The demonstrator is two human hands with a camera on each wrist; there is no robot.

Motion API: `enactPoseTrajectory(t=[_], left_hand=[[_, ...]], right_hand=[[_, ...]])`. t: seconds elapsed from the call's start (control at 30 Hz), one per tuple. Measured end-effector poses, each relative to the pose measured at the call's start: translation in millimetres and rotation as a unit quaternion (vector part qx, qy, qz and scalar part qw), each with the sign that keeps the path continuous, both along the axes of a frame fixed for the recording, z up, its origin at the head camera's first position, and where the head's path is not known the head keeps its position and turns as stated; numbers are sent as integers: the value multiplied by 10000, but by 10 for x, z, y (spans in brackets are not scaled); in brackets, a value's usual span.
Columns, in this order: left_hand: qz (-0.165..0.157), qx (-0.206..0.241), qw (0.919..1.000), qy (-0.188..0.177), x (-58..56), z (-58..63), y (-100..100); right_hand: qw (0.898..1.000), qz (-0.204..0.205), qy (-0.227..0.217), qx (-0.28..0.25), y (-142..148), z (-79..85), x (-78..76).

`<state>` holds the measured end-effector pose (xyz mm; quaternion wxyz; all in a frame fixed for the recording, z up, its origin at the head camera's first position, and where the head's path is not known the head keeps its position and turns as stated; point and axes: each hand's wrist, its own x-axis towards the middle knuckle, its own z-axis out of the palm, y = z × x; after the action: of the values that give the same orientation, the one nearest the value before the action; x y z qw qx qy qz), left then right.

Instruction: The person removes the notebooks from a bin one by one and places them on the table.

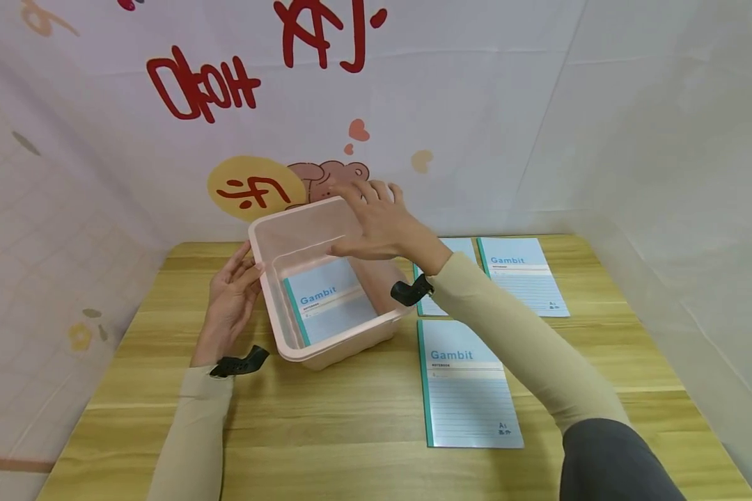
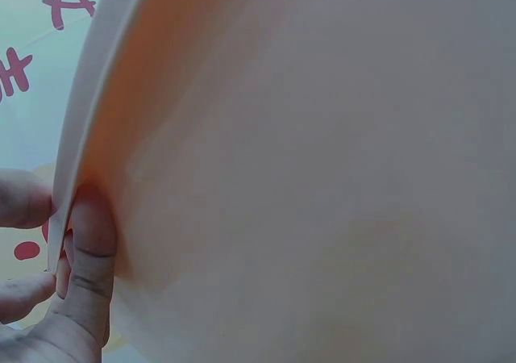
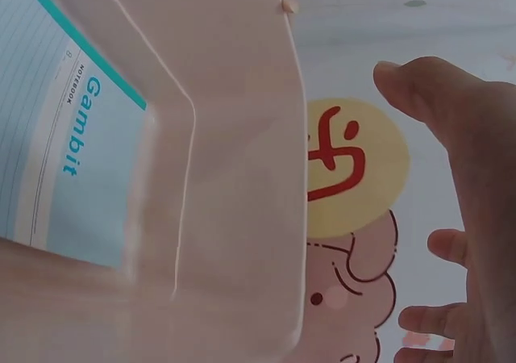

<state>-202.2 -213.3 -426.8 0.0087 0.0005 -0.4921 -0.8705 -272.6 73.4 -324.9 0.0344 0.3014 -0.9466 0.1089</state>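
A pale pink plastic bin (image 1: pixel 276 306) is at the middle left of the table, turned at an angle. Inside it lies a light blue notebook (image 1: pixel 326 296) with a green spine and "Gambit" on its cover. My left hand (image 1: pixel 228 299) pinches the bin's left rim, thumb and fingers on either side of the edge in the left wrist view. Over the bin's far right corner, my right hand (image 1: pixel 376 226) has its fingers spread and holds nothing. The right wrist view shows a gap between that hand (image 3: pixel 476 177) and the rim. Whether the bin's base lies flat is unclear.
Right of the bin, a notebook (image 1: pixel 466 390) lies near the front and another (image 1: pixel 520 275) near the back. A third notebook (image 1: pixel 460 247) is partly hidden behind my right forearm. Behind the wooden table (image 1: pixel 326 445) hangs a white printed cloth (image 1: pixel 476 125).
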Motion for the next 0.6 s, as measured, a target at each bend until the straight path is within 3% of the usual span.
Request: enactPoseTrajectory(t=[0.33,0.6], left_hand=[[-73,6,10000,15,14,22,3],[-72,75,9999,-66,9,22,13]], right_hand=[[9989,189,-409,155,-389,-121,-103],[9964,348,-432,637,-622,-273,-191]])
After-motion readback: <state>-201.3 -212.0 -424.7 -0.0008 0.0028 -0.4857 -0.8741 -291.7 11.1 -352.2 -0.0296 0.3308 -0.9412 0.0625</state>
